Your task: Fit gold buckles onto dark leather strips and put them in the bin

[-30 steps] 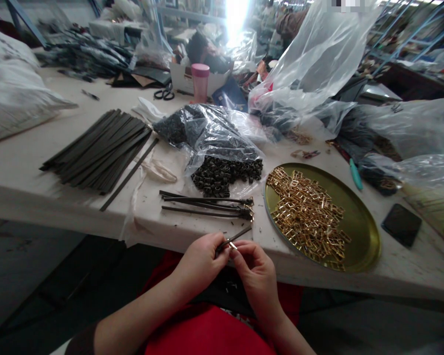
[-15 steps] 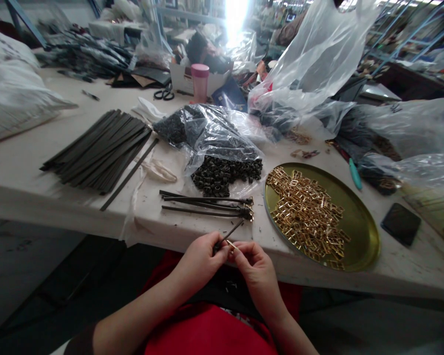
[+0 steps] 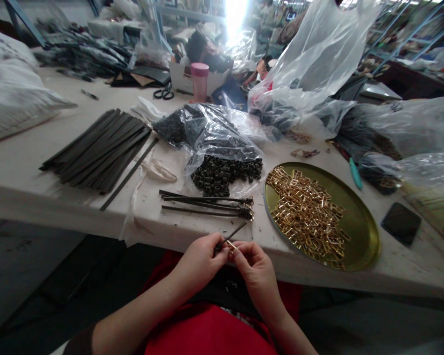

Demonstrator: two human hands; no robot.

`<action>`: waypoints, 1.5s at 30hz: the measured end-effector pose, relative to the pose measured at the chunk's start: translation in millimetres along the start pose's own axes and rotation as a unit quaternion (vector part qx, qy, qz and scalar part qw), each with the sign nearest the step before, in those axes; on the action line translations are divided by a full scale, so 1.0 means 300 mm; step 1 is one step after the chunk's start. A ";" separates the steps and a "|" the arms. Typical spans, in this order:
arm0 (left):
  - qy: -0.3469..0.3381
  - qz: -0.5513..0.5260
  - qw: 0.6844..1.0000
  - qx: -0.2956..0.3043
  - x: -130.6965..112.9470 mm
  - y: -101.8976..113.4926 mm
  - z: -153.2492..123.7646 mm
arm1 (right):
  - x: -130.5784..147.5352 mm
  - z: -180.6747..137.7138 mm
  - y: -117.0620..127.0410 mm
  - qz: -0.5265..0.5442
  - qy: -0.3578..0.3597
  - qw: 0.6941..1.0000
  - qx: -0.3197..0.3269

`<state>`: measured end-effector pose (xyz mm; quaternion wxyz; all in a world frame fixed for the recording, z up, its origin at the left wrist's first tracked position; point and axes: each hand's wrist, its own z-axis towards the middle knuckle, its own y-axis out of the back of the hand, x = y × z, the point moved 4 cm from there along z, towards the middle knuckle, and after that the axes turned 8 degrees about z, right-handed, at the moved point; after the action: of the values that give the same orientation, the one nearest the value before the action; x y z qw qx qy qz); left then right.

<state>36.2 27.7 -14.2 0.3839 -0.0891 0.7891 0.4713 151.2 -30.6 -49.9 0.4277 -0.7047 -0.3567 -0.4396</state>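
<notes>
With our left hand (image 3: 200, 261) pinching the strap (image 3: 235, 231) and right hand (image 3: 257, 273) pinching the buckle (image 3: 231, 245), we reckoned a loose grip could drop it into our lap.

One held strap (image 3: 235, 231), one gold tray (image 3: 359, 217)

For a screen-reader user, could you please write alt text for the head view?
A left hand and right hand pinch a thin dark strap and a small gold piece together at the near edge of a white table. Beyond lie similar straps, a round gold tray of buckles and a pile of dark strips.
</notes>
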 end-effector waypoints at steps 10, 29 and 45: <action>0.009 -0.040 0.999 -0.010 0.004 0.004 0.004 | 0.003 -0.002 -0.002 0.031 -0.027 0.999 -0.003; 0.052 -0.239 0.966 0.080 0.021 -0.007 0.000 | 0.004 -0.008 0.009 0.024 -0.016 0.998 0.056; 0.008 -0.315 0.946 0.077 -0.115 0.024 -0.179 | 0.144 -0.157 0.000 0.136 0.073 0.985 0.078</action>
<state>28.4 -19.5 28.4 0.5121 -0.3069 0.7577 0.2636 151.8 -68.3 1.6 0.5619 -0.6772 -0.2590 -0.3982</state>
